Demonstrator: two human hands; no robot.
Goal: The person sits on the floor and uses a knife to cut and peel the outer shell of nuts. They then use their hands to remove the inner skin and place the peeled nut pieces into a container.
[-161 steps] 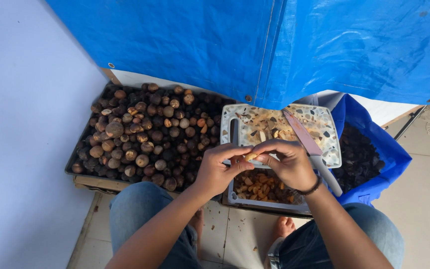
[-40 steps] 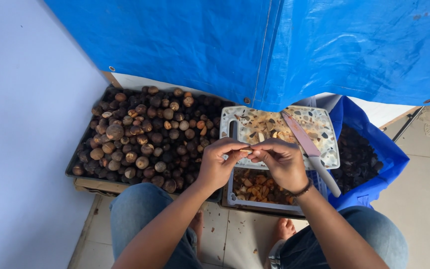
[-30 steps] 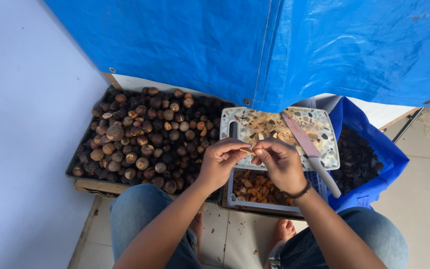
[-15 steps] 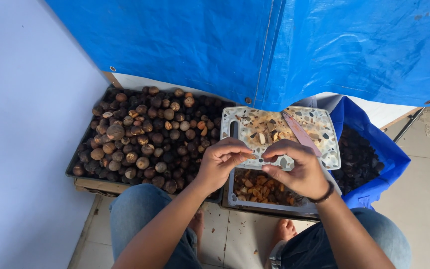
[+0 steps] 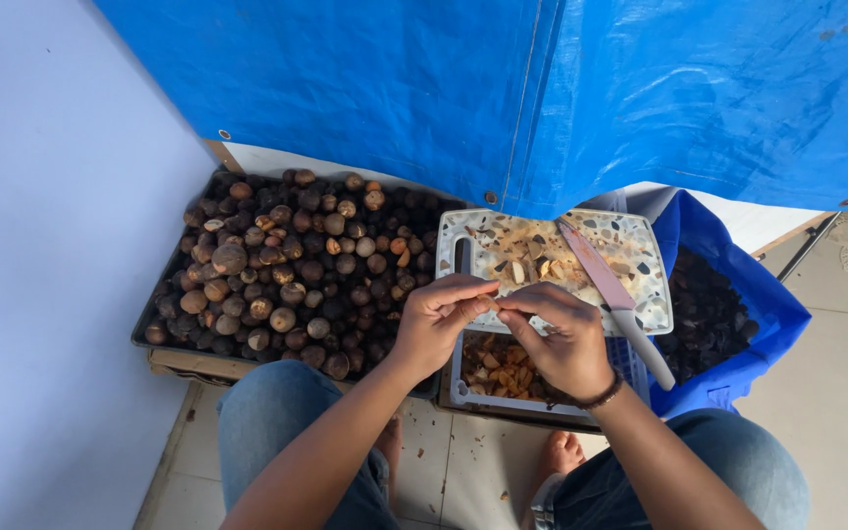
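The fingertips of the left hand (image 5: 436, 319) and the right hand (image 5: 561, 337) meet in the middle; both pinch one tiny brown bit (image 5: 496, 305), too small to tell what it is; the fingers of each hand are pressed together on it, thumb against first finger.

Right under the fingers sits a grey crate (image 5: 463, 388) with light brown peeled pieces (image 5: 504, 361) inside; the right hand covers part of them.

Just past the fingertips a speckled white cutting board (image 5: 640, 285) lies across the far end of the crate; bits of shell and nut (image 5: 527, 257) are scattered on it; a knife (image 5: 612, 298) with a pinkish blade and a pale handle lies slanted on the board, its handle poking off the near edge beside the right wrist; a dark band (image 5: 602, 394) goes around that wrist.

On the left-hand side of the fingers is a big dark tray (image 5: 145, 340) heaped with round brown nuts (image 5: 287, 270); the left hand hides a few at the near corner.

On the right-hand side, past the knife, a blue bag (image 5: 768, 304) stands open with dark shells (image 5: 707, 312) in it.

Farther off a blue tarp (image 5: 503, 88) hangs over the far edge of everything; a pale wall (image 5: 41, 275) stands on the left; below the hands are knees in blue jeans (image 5: 267, 417) and a tiled floor (image 5: 463, 471).
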